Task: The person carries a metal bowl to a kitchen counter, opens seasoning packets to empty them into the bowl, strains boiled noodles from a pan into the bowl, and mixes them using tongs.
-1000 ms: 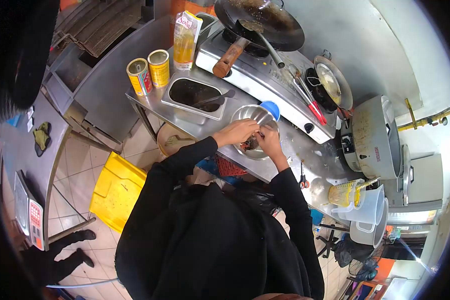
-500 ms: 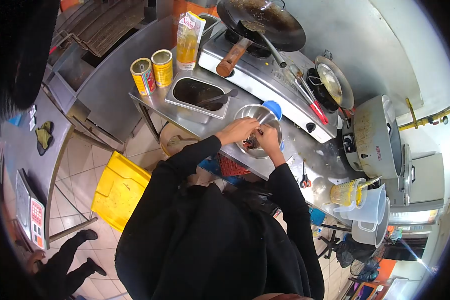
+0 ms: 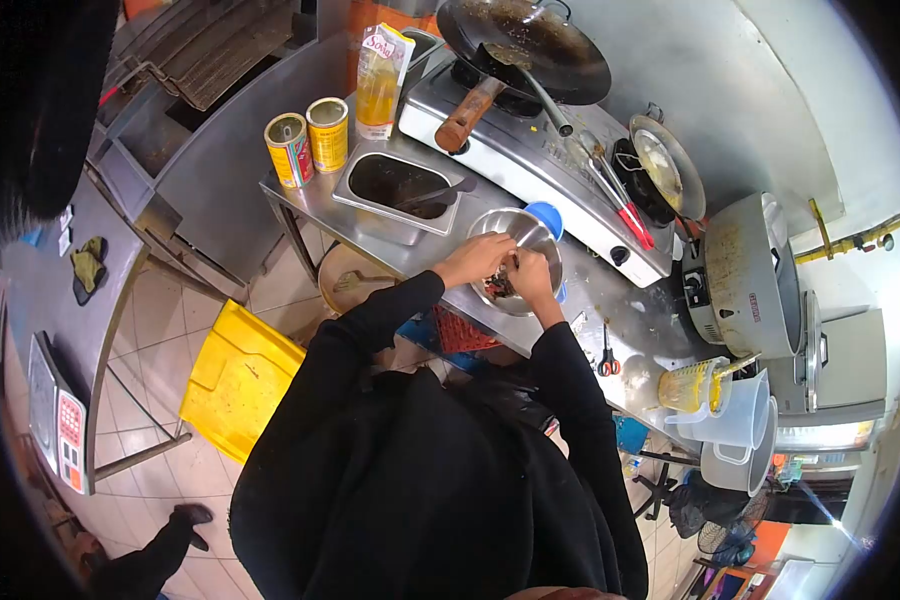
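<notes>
My left hand (image 3: 478, 260) and my right hand (image 3: 531, 277) meet over a round steel bowl (image 3: 552, 258) on the metal counter. Fingertips of both are pinched together above it, and whatever they grip is too small and covered to make out. Dark and reddish food pieces (image 3: 496, 287) lie in the bottom of the bowl. A blue round item (image 3: 545, 216) shows just behind the rim. To the right of the bowl lies a pair of scissors (image 3: 608, 362) with orange-and-black handles.
A steel food pan (image 3: 448, 215) with a utensil stands left of the bowl, near two yellow cans (image 3: 327, 135) and an oil pouch (image 3: 378, 85). Behind is a stove (image 3: 530, 170) with a wok (image 3: 560, 60) and red-handled tongs (image 3: 630, 220). Plastic jugs (image 3: 745, 415) stand right. Another person's leg (image 3: 155, 550) shows lower left.
My hands stay together over the bowl, with only slight finger movement. At lower left, the other person's legs have shifted down and partly out of view.
</notes>
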A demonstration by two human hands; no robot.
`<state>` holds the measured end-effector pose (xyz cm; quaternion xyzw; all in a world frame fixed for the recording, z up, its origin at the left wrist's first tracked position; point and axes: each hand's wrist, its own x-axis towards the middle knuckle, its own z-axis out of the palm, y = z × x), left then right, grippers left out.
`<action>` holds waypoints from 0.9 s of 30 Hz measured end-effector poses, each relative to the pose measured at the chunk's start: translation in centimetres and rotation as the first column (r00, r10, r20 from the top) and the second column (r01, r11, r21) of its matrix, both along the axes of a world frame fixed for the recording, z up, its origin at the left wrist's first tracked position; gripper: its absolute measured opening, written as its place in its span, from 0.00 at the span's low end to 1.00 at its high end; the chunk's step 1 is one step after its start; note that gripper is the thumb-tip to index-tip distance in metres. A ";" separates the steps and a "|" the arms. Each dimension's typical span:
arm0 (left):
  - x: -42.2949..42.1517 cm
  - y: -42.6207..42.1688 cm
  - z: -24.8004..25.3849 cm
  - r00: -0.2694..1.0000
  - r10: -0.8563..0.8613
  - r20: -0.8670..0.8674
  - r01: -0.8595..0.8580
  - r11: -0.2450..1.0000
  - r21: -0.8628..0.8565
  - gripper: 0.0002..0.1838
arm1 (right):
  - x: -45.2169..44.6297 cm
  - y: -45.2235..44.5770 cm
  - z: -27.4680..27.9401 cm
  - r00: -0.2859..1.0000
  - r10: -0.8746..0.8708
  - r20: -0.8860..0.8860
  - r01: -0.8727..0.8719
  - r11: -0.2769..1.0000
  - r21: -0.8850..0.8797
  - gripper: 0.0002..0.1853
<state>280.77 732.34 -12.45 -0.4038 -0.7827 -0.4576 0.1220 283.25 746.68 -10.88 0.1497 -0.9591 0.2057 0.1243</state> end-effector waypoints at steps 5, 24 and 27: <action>0.2 0.0 0.0 0.999 0.032 0.004 -0.032 0.999 -0.037 0.07 | 0.2 0.1 -0.2 1.000 0.007 -0.023 -0.008 0.999 -0.033 0.08; 0.1 0.2 -0.3 0.997 0.064 -0.049 -0.068 0.995 -0.076 0.07 | -0.3 0.8 -1.3 0.999 -0.010 0.037 0.010 1.000 0.018 0.11; 0.2 0.2 -0.4 0.997 0.058 -0.043 -0.062 0.994 -0.094 0.07 | -0.5 1.0 -1.6 0.998 0.025 0.053 -0.027 0.999 0.021 0.11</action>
